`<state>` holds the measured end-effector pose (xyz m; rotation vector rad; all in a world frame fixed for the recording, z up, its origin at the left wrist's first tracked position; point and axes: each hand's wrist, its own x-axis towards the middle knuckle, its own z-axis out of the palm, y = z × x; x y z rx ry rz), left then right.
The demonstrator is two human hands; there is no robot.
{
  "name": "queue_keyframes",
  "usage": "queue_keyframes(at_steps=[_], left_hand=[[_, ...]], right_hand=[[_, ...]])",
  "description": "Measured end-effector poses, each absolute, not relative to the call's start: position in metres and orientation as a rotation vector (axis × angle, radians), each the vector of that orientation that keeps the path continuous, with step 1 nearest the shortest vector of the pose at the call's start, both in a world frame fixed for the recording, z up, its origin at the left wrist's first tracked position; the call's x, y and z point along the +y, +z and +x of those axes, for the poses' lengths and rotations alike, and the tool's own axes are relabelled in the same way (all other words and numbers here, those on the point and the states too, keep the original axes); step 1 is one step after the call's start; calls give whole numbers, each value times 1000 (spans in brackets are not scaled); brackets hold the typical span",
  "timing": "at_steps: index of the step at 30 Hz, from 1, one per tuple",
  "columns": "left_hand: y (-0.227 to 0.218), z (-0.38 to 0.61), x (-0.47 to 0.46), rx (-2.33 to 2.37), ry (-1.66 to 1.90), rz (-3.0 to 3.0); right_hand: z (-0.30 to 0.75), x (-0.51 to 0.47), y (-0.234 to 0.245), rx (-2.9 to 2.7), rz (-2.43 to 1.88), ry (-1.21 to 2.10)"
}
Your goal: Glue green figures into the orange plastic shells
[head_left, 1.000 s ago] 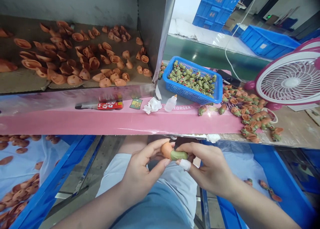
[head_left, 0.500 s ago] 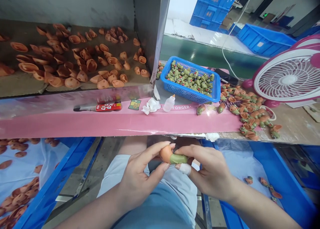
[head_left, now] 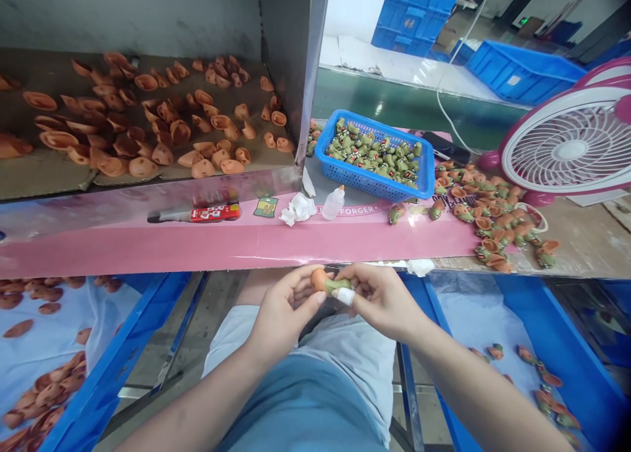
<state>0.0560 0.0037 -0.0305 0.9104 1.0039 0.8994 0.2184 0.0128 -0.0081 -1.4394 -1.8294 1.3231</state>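
Observation:
My left hand [head_left: 283,311] and my right hand [head_left: 382,297] meet above my lap, just under the bench edge. Together they pinch a small toy piece [head_left: 328,282]: an orange rounded cap on the left joined to a green body on the right. My left fingers close on the orange end, my right fingers on the green end. A white bandage wraps one right fingertip. A blue basket [head_left: 424,176] of green figures sits beyond on the bench, with a pile of joined orange-and-green pieces [head_left: 493,225] to its right.
Orange shells [head_left: 148,127] cover a cardboard shelf at back left. A glue bottle [head_left: 334,202], crumpled tissue [head_left: 297,209] and red tube [head_left: 214,212] lie on the pink strip. A pink fan [head_left: 572,146] stands at right. Blue bins flank my knees.
Both hands have risen with the toy piece, away from my body toward the bench edge. The grip on the piece stays the same.

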Motion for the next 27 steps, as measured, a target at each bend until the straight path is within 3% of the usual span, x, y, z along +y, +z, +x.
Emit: queue_keyframes(at_steps=[12, 24, 27], left_hand=[[-38, 55, 10, 1009, 944, 906], [-42, 51, 20, 876, 927, 637], [-41, 50, 20, 861, 885, 595]], right_hand=[[216, 17, -13, -1819, -1434, 1310], [219, 22, -12, -1976, -1265, 900], [221, 22, -14, -1939, -1240, 933]])
